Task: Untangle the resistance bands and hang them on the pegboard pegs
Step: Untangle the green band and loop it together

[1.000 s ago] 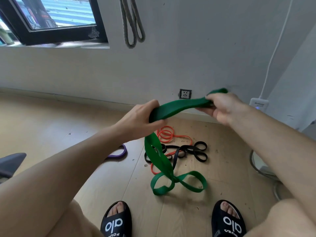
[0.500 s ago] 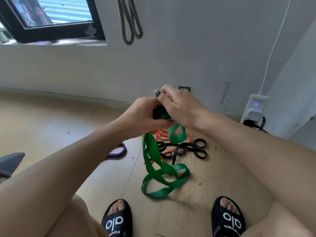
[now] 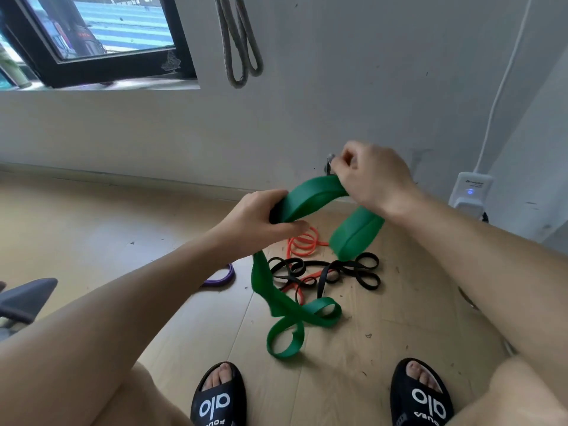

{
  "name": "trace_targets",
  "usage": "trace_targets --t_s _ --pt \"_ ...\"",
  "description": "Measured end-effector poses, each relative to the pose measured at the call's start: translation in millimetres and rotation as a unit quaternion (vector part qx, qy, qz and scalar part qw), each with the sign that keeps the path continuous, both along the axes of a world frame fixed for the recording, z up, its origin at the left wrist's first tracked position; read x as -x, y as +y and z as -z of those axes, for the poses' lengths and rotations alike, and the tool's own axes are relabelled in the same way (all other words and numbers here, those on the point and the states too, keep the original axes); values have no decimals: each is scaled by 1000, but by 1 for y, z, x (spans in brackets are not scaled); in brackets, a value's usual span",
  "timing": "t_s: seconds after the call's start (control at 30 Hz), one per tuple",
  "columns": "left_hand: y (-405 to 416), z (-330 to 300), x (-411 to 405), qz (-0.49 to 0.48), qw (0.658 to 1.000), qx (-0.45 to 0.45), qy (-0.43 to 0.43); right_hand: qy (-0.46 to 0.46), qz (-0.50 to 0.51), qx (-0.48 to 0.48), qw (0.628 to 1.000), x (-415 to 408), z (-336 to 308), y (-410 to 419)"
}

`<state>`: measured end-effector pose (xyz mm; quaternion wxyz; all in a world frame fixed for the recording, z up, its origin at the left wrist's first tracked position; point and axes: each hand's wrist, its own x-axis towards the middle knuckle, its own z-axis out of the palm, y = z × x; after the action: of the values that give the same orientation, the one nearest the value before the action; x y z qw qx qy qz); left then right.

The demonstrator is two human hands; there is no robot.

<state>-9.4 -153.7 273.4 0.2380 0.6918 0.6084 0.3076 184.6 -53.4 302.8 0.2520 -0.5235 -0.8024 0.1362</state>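
Observation:
A wide green band (image 3: 307,201) stretches between my two hands above the floor. My left hand (image 3: 258,222) grips it at the lower left, fingers curled round it. My right hand (image 3: 372,179) holds its upper end, and a green loop (image 3: 353,235) hangs below that wrist. The rest of the green band drops from my left hand and lies in twisted loops on the floor. Behind it lie a tangled black band (image 3: 338,272), an orange band (image 3: 302,244) and a purple band (image 3: 221,278). A grey band (image 3: 239,44) hangs on the wall.
My feet in black slippers (image 3: 218,398) stand at the bottom edge. A white plug adapter (image 3: 470,189) with a cable sits on the right wall, and a wall socket is partly hidden behind my right hand. A window (image 3: 92,35) is at the upper left, a dark chair edge (image 3: 24,296) at the left.
My hands were together half a second ago; now they have drawn apart, the right hand going up and right with a stretch of green band. The floor loops have shifted.

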Motion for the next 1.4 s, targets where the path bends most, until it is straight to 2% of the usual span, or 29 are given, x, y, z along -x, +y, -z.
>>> trace_targets --t_s 0.07,0.13,0.2,0.37,0.47,0.7,0.97,1.07,1.13,1.2,1.3,1.33,1.4 --pt "0 -5 -1 -1 1000 -6 -5 -12 -33 114 993 -1 14 1" --pt "0 -9 -4 15 1000 -4 -5 67 -85 245 963 5 22 -8" --pt "0 -9 -6 17 1000 -17 -1 108 -136 288 942 16 24 -22" --pt "1 -12 -2 1 999 -25 25 109 -180 154 966 30 19 -37" --pt "-4 -10 0 4 999 -12 49 126 -190 159 961 33 20 -39" --pt "-7 -9 -3 -8 998 -19 52 93 -201 163 961 41 24 -43" --pt "-4 -3 17 24 999 22 7 110 -198 66 972 38 1 -33" --pt "-6 5 15 27 996 68 51 130 -193 46 971 32 -11 -30" --pt "-5 9 14 23 996 74 40 133 -167 36 976 20 -16 -23" --pt "-2 8 13 11 999 47 8 65 -121 37 990 6 -12 -13" --pt "0 -5 7 -23 999 -31 29 -48 -79 89 992 -2 6 -8" --pt "1 -9 5 -27 998 -53 30 -45 -86 115 989 0 10 -10" --pt "1 -15 -1 -31 995 -90 41 21 -122 163 979 8 14 -21"
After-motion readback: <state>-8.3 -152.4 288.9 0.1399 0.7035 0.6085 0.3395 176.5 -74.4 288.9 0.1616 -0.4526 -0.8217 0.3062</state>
